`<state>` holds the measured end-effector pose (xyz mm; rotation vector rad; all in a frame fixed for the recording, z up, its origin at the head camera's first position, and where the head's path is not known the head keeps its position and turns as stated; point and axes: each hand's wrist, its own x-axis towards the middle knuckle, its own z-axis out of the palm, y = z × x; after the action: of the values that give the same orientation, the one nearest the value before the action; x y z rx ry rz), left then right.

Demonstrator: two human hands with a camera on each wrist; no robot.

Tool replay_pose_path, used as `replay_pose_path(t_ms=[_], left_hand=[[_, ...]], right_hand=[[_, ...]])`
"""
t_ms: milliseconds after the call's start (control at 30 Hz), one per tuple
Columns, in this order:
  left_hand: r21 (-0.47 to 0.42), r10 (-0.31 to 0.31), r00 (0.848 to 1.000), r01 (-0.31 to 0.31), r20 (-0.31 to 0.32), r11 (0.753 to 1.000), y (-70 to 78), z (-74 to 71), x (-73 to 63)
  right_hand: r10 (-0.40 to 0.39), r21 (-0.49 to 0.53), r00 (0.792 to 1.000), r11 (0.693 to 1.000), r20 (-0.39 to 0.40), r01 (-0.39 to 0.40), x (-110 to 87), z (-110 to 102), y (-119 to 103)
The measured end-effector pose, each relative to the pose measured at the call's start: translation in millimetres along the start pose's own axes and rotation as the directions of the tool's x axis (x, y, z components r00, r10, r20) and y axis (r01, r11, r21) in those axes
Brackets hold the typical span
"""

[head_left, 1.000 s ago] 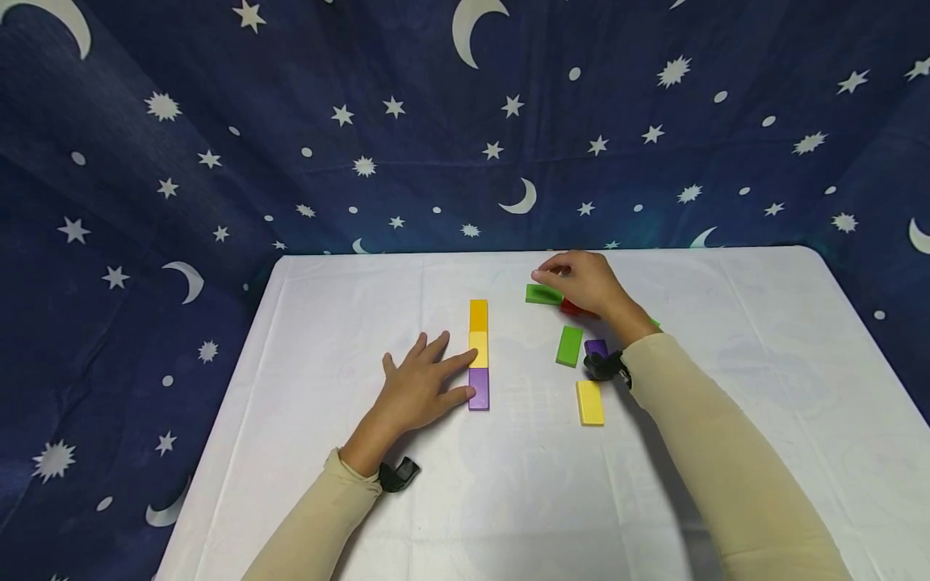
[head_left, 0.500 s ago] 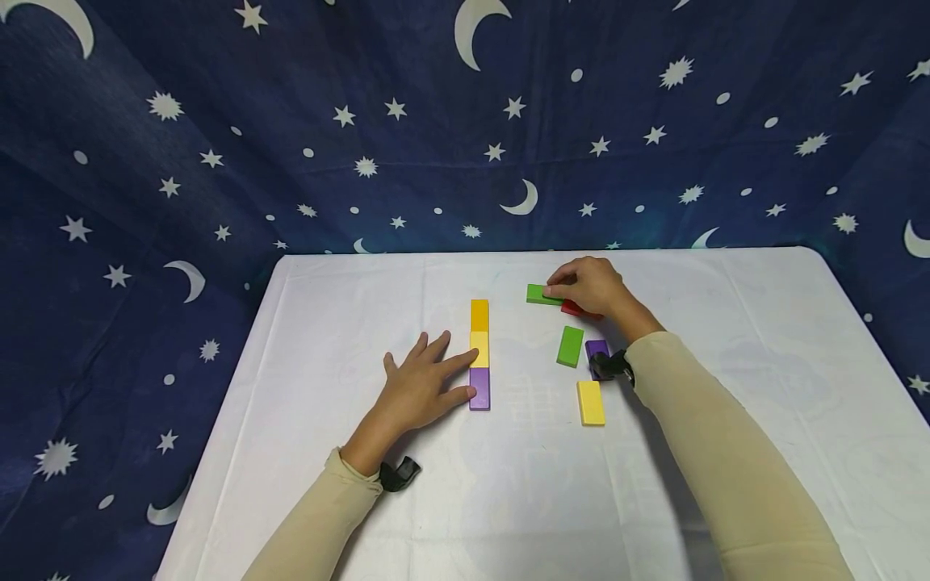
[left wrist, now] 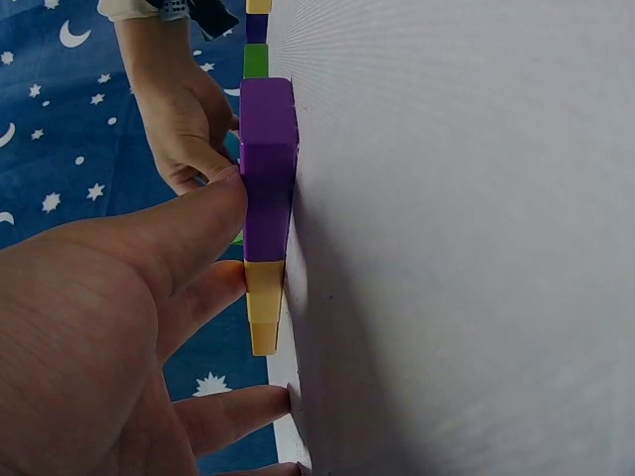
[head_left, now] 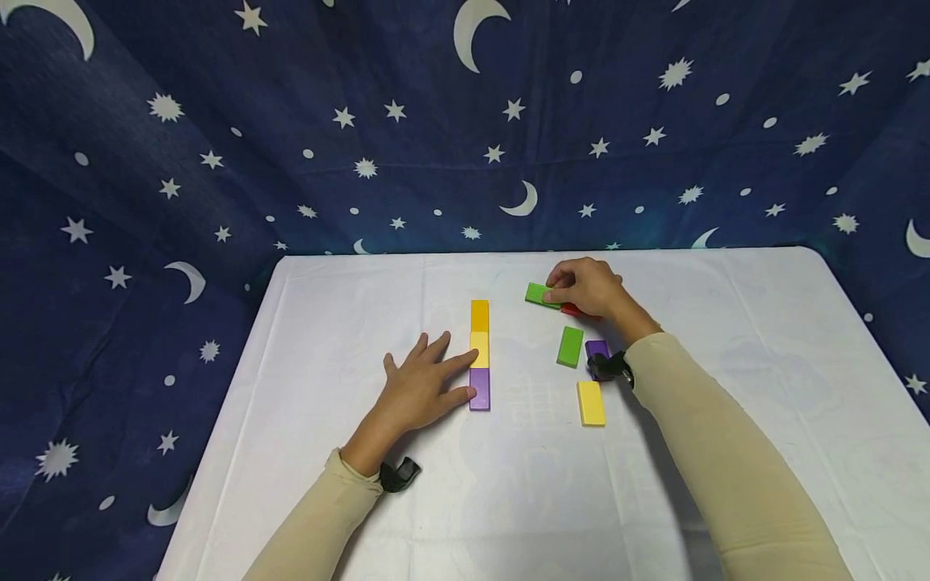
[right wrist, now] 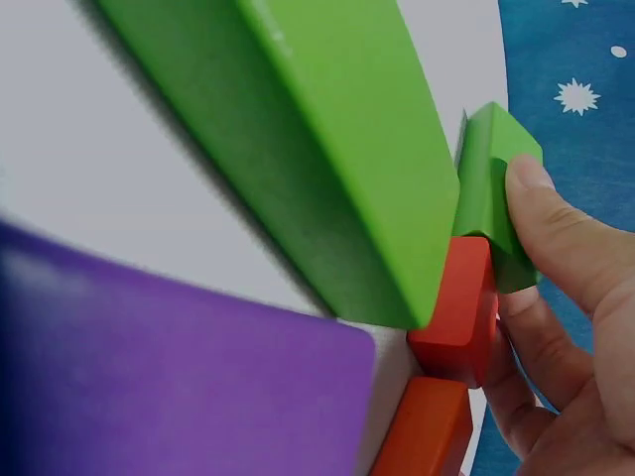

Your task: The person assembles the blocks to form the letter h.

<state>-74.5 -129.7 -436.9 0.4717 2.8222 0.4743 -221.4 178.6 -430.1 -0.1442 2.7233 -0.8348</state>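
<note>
A straight row of flat blocks lies on the white tabletop: an orange block (head_left: 479, 315) at the far end, a yellow block (head_left: 481, 345) in the middle, a purple block (head_left: 479, 389) nearest. With fingers spread, my left hand (head_left: 414, 391) touches the row's left side, thumb at the purple block and index finger at the yellow one. My right hand (head_left: 588, 286) pinches a green block (right wrist: 486, 188) between thumb and fingers near the far edge. That block is slightly tilted, and its right end is covered by the fingers. Beneath the hand, a red block (right wrist: 451, 307) sits right beside it.
Another green block (head_left: 570, 347), a dark purple block (head_left: 597, 349) partly under the right wrist camera, and a yellow block (head_left: 591, 403) lie right of the row. An orange-red block (right wrist: 427, 431) shows in the right wrist view. A starry blue cloth (head_left: 407, 186) hangs behind the table.
My right hand has shifted slightly right and down onto the far green block and now pinches it. The block has turned a little. My left hand stays in place.
</note>
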Motion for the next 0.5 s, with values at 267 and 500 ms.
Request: replay_pose_path(t_ms=[267, 500], left_hand=[[-0.002, -0.003, 1.0, 0.003, 0.0, 1.0, 0.2, -0.3, -0.7], [-0.004, 0.002, 1.0, -0.002, 0.002, 1.0, 0.3, -0.4, -1.0]], right_hand=[[-0.037, 0.013, 0.999, 0.999, -0.024, 0.037, -2.8, 1.1, 0.7], [-0.129, -0.011, 0.989, 0.992, -0.071, 0.129, -4.4, 2.6, -6.9]])
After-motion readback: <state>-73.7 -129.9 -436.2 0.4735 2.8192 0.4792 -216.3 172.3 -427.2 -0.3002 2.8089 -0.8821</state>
